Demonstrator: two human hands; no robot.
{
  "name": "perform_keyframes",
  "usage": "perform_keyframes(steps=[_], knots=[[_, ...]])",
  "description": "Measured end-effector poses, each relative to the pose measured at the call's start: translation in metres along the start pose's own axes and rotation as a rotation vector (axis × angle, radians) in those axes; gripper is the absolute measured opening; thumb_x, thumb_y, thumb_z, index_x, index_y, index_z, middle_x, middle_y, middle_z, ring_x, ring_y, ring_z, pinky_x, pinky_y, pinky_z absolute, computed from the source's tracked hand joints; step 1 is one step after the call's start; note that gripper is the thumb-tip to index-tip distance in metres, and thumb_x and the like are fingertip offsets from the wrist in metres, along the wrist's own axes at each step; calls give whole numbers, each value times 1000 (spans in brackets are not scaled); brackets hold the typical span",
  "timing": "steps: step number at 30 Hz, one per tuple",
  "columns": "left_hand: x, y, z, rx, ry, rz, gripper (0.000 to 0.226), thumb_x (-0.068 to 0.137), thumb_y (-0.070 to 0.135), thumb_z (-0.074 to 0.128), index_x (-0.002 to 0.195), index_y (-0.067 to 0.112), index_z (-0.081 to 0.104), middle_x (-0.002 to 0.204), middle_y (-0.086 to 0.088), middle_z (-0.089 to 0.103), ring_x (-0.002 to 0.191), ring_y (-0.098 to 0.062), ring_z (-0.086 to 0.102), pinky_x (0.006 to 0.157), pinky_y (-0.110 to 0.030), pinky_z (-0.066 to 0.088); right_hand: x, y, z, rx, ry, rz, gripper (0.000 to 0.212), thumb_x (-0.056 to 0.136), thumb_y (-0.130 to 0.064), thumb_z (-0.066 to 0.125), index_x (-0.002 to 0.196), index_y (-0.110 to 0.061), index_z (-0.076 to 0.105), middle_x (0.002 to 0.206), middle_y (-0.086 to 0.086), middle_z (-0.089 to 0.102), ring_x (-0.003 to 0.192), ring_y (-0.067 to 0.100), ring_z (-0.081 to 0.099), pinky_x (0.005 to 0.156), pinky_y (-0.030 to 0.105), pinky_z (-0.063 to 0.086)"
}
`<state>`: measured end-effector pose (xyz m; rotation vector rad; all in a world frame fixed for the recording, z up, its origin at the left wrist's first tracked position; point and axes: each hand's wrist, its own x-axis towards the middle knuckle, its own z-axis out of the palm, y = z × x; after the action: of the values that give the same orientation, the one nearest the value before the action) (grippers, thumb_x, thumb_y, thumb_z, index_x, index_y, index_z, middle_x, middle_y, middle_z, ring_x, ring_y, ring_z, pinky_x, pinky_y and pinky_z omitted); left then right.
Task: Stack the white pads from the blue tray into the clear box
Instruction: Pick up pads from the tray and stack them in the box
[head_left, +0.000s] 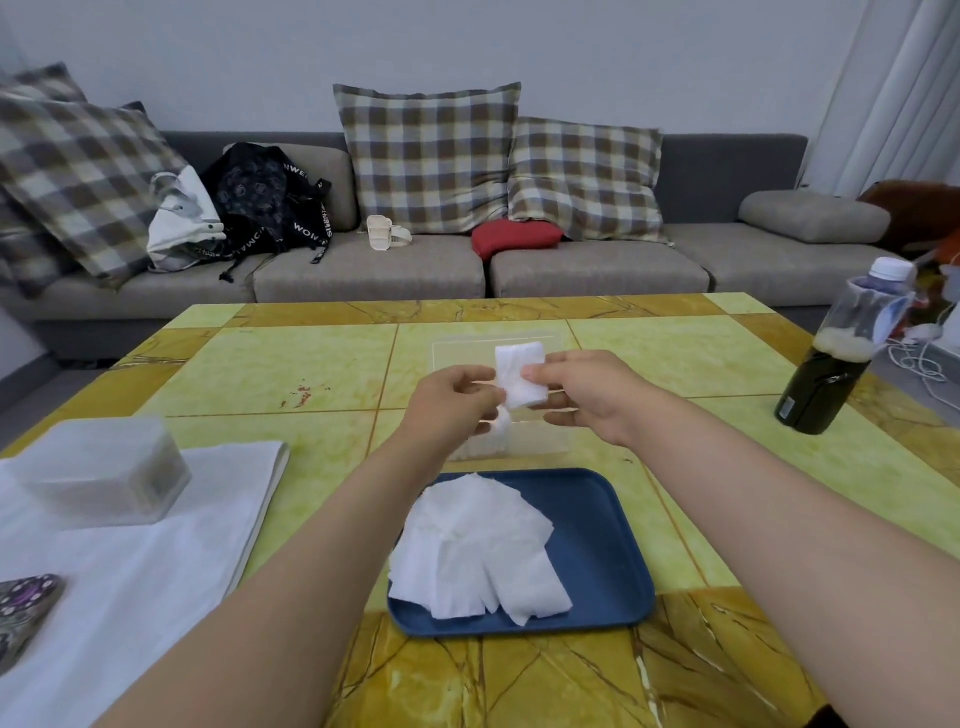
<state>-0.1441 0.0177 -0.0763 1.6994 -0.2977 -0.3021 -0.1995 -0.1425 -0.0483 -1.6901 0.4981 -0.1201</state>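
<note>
A loose heap of white pads (472, 551) lies on the left half of the blue tray (597, 551) near the table's front. Beyond the tray stands the clear box (540, 441), with a few white pads stacked inside at its left. Above the box, my left hand (457, 395) and my right hand (582, 389) both pinch one white pad (519, 376), the left on its lower left edge and the right on its right edge. The pad hangs upright between them.
A dark bottle (826, 374) with a white cap stands at the table's right edge. At the left lie a white cloth (140, 561) with a frosted plastic container (104, 467) on it and a patterned object (26, 613). A sofa with cushions runs behind the table.
</note>
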Motion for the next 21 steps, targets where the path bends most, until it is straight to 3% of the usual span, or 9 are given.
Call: perform_keyframes(steps=[3, 6, 8, 10, 12, 15, 18, 21], knots=[[16, -12, -10, 499, 159, 233, 28, 95, 18, 59, 122, 19, 67, 111, 4, 69, 97, -11, 62, 83, -24, 49, 13, 3, 0, -168, 166, -113, 12, 89, -11, 73, 100, -12, 69, 98, 2, 71, 80, 23, 72, 73, 34, 62], [27, -28, -16, 759, 87, 323, 32, 100, 25, 53, 131, 25, 63, 127, 4, 64, 116, -15, 55, 93, -25, 44, 25, 9, 2, -384, 221, -193, 10, 88, -9, 72, 92, -15, 66, 85, -1, 67, 64, 22, 70, 63, 35, 62], [32, -36, -15, 888, -22, 365, 38, 102, 30, 50, 139, 27, 56, 140, 3, 56, 134, -17, 41, 104, -30, 37, 33, 14, 6, -587, 265, -239, 8, 85, -11, 70, 89, -5, 68, 85, 9, 69, 74, 29, 70, 69, 43, 60], [34, -41, -12, 951, -115, 397, 44, 103, 34, 47, 146, 27, 50, 152, 2, 45, 144, -16, 28, 112, -31, 30, 41, 16, 10, -816, 297, -262, 13, 80, -12, 67, 88, -3, 69, 84, 14, 70, 80, 33, 68, 66, 43, 58], [34, -43, -11, 989, -195, 386, 47, 104, 36, 43, 151, 26, 43, 160, 2, 34, 149, -15, 19, 116, -30, 23, 44, 15, 12, -1048, 273, -213, 5, 78, -12, 61, 73, -9, 63, 70, 8, 61, 68, 32, 62, 52, 33, 46], [33, -47, -13, 1061, -287, 353, 52, 105, 39, 39, 155, 25, 34, 165, 2, 23, 152, -15, 13, 120, -30, 14, 45, 10, 18, -1268, 235, -151, 17, 80, -13, 57, 65, -18, 49, 65, -2, 49, 58, 22, 48, 50, 24, 33], [34, -50, -15, 1057, -290, 347, 54, 105, 42, 39, 156, 28, 29, 166, 5, 19, 153, -14, 11, 121, -31, 12, 50, 10, 28, -1382, 273, -100, 17, 87, -16, 56, 71, -17, 50, 71, -2, 53, 57, 17, 48, 50, 23, 34], [32, -51, -14, 1067, -299, 351, 55, 105, 43, 37, 157, 28, 26, 167, 4, 16, 154, -15, 9, 121, -30, 10, 58, 18, 41, -1287, 250, -43, 19, 88, -26, 61, 74, -18, 52, 74, -1, 57, 59, 16, 51, 49, 23, 33]])
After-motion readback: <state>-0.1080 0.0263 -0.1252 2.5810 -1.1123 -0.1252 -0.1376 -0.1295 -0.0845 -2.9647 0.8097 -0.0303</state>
